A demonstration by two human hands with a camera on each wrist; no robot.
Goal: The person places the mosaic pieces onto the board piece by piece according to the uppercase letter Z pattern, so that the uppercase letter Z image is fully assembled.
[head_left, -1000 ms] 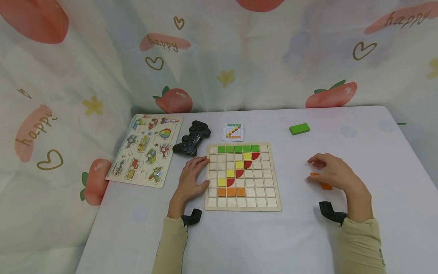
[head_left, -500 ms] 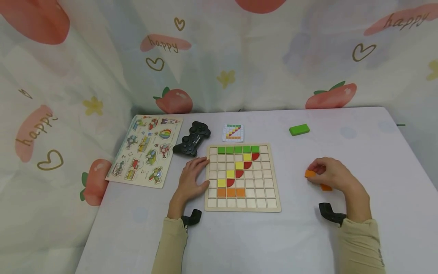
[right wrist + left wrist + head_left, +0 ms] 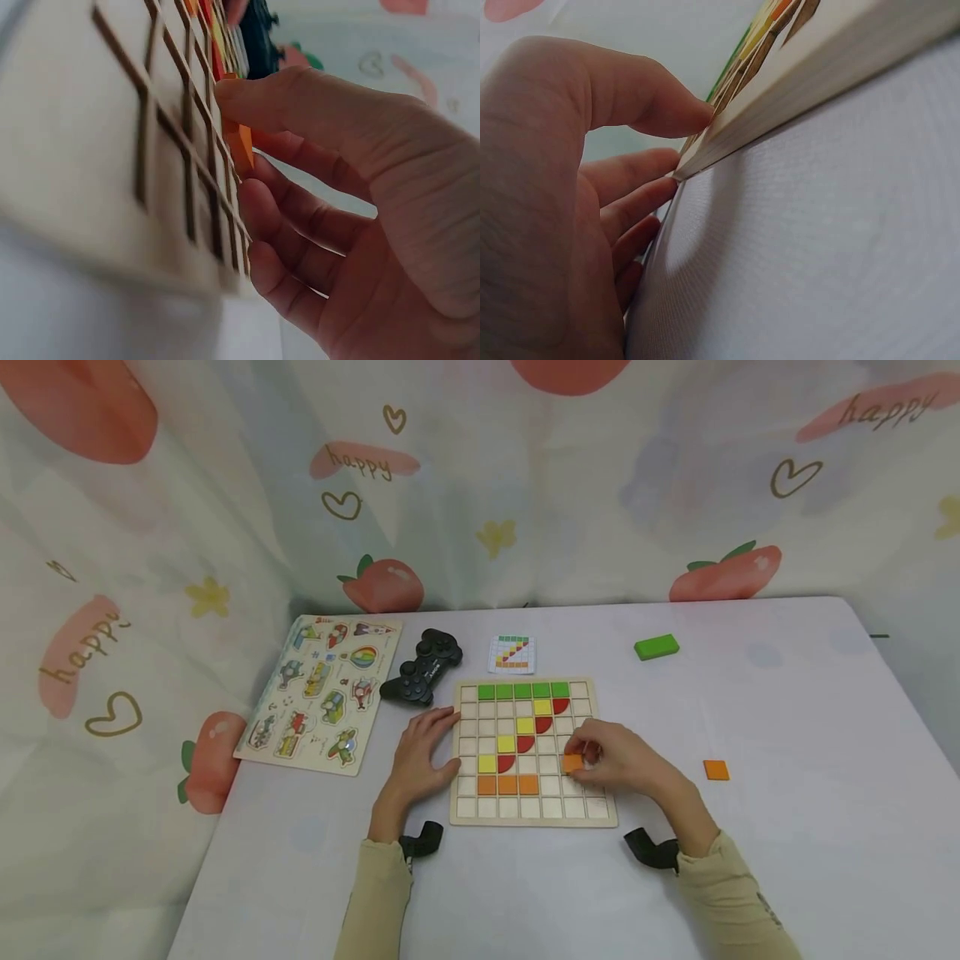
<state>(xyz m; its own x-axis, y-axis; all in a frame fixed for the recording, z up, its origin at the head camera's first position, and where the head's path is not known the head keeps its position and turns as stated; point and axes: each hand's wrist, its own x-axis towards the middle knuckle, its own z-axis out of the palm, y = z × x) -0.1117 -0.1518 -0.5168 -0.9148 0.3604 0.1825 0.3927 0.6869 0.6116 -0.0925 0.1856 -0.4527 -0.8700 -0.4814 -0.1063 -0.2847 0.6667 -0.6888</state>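
Observation:
A wooden grid board (image 3: 530, 819) lies in the middle of the table in the head view. Set in it are a row of green tiles (image 3: 522, 691), a diagonal of yellow tiles (image 3: 525, 726) with red quarter-round tiles (image 3: 543, 724), and three orange tiles (image 3: 507, 785). My right hand (image 3: 626, 758) pinches an orange square tile (image 3: 573, 763) between thumb and fingers over the board's right part; the right wrist view shows this tile (image 3: 241, 142) tilted near the grid. My left hand (image 3: 422, 760) rests at the board's left edge, thumb (image 3: 671, 105) touching the rim with fingers extended.
Another orange tile (image 3: 716, 770) lies on the table to the right. A green block (image 3: 656, 647) stands at the back right. Behind the board are a small pattern card (image 3: 512, 655), a black game controller (image 3: 422, 668) and a picture puzzle board (image 3: 318, 693).
My right hand has picked up one orange tile from the table at the right and carried it left over the board. The left hand has stayed at the board's edge.

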